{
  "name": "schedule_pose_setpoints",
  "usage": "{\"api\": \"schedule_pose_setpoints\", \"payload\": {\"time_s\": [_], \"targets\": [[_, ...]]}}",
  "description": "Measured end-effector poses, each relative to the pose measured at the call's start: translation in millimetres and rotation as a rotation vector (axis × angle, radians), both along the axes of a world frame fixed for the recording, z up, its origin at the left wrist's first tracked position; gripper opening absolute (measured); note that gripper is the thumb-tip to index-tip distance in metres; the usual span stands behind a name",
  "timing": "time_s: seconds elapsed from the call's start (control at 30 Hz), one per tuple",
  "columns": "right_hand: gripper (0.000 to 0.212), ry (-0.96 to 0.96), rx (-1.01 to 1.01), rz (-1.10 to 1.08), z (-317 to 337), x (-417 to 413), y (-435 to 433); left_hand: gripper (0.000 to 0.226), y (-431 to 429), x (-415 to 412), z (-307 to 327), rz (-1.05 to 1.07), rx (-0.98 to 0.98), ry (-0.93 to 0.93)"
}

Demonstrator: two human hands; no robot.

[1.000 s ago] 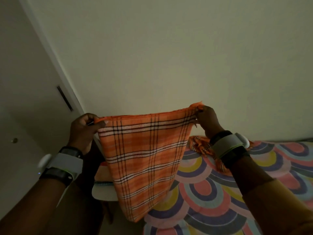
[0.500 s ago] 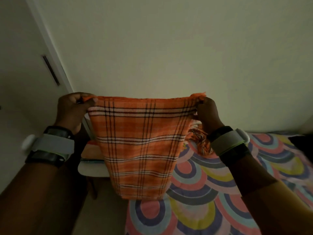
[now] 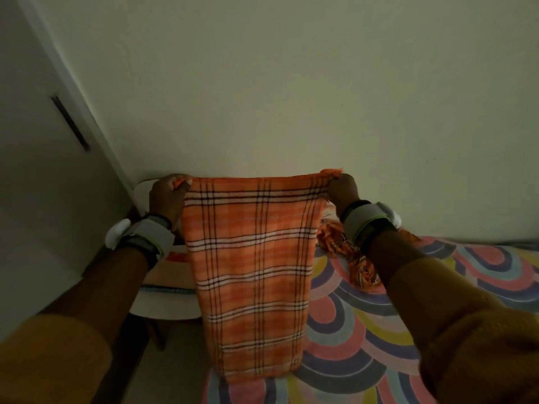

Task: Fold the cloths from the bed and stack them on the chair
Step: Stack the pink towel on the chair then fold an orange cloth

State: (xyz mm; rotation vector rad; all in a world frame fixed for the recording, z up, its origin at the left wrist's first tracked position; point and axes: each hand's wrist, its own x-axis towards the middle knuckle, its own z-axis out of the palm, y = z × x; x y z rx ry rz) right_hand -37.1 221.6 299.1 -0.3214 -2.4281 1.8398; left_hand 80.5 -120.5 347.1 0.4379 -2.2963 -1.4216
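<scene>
Top edge levelled out versus a second ago. Left hand and right hand each pinched a top corner, and the plaid cloth hung taut below the fingers. Chair sat under the left fingers; crumpled cloth lay on the bed under the right. Looked ready for the next fold.

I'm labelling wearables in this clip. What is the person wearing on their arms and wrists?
The left sleeve and right sleeve are mustard yellow, ending short of the wrists. The left wristband and right wristband are grey with green edging, each with a black strap and a white rounded unit.
</scene>
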Motion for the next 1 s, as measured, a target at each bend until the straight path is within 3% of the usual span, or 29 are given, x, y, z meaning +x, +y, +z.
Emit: {"api": "schedule_pose_setpoints", "payload": {"time_s": [0.27,0.53,0.67,0.83,1.0], "targets": [[0.044,0.15,-0.147,-0.002,58.9,-20.1,6.2,0.026,29.2,-38.7,44.5,0.061,0.028,0.145],[0.044,0.252,-0.112,-0.022,77.7,53.2,12.2,0.012,29.1,29.0,40.8,-0.049,0.167,0.148],[0.045,0.203,-0.042,-0.046,31.4,110.9,17.5,0.009,34.3,79.6,1.0,-0.094,0.208,0.065],[0.025,-0.012,0.148,0.016,-67.4,186.6,40.0,0.007,49.1,151.7,-84.7,-0.091,0.281,-0.124],[0.022,-0.242,0.317,0.104,-176.3,269.7,70.2,0.023,73.3,237.0,-170.2,-0.166,0.277,-0.366]]}}
